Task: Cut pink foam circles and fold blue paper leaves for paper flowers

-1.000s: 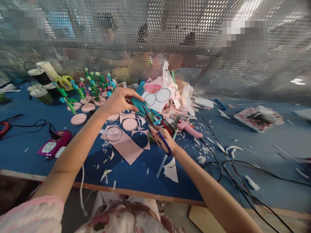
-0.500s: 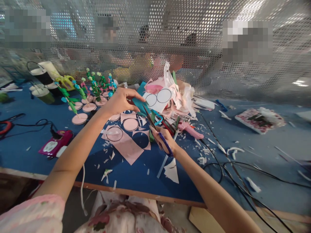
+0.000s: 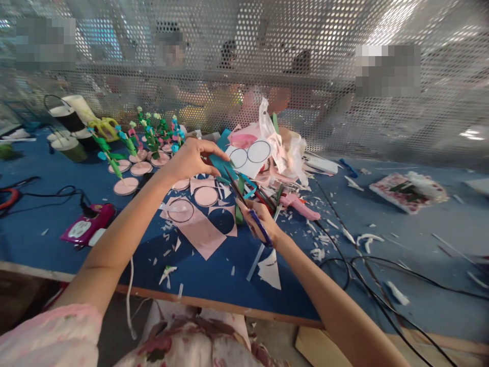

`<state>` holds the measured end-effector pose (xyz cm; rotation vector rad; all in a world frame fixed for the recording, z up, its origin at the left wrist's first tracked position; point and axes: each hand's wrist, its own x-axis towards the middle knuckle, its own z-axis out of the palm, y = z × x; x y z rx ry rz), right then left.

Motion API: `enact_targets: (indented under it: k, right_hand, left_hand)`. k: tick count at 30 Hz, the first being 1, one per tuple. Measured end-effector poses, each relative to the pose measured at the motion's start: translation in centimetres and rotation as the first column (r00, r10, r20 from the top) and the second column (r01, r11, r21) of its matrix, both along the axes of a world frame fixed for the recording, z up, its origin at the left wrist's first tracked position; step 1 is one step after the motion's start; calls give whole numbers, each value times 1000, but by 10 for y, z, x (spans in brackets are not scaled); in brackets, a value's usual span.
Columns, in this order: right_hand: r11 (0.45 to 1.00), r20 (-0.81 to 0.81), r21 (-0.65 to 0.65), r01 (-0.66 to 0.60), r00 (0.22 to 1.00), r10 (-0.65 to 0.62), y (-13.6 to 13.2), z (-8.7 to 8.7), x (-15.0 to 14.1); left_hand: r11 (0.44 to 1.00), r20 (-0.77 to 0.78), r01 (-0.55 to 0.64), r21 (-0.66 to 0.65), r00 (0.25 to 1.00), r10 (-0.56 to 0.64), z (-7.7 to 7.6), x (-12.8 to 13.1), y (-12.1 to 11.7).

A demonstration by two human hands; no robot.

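Gripping a teal sheet (image 3: 222, 168) in the left hand (image 3: 190, 158) and blue-handled scissors (image 3: 261, 228) in the right hand (image 3: 262, 216)

Pinching the teal sheet firmly between left thumb and fingertips, in front of a heap of pale paper scraps (image 3: 281, 153). Lying right at the left fingertips, on their right side; touching the left hand directly, and meeting the right hand only by way of the scissor blades. Slanting lengthwise from far left to near right, though showing only partly past the covering fingers.

Clasping the scissors by the handles in the right hand. Pointing the blades leftward and toward the far side of the blue tabletop (image 3: 225, 278), running lengthwise from near-right handles to far-left tips. Overlapping the right part of the sheet with the blades, close to the left fingertips; appearing too thin here for telling how far parted.

Showing also a narrow teal strip (image 3: 250, 193) curling just right of the blades, a pink glue gun (image 3: 301, 206) lying farther right, and a pink sheet (image 3: 200, 234) lying flat nearer the table's front edge.
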<state>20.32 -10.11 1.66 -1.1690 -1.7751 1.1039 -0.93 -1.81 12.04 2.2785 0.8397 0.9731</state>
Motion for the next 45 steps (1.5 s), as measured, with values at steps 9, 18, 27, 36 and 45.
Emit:
enact_targets:
  k: [9,18,27,36,45]
  right_hand:
    - [999,9,-10,31,999,-31,-1,0,0]
    - [998,6,-2,57,998,-57,-1,0,-1]
    - [997,10,-19,75,997,-75,-3,4,-3]
    - [996,12,-13,89,996,-89,-2,0,-2]
    - [999,2,-22,49,999,-49,-3,0,-2]
  left_hand:
    - [1000,3,2,-10,1000,-2,-1,0,1]
    - [1000,18,12,-22,1000,-11,-2,0,1]
    - [1000,18,12,-8,1000,-12,-1,-1,2]
    - [1000,19,25,-17,1000,-25,-1,-1,2]
    - [999,11,19,-44,1000,-19,-1,-2,2]
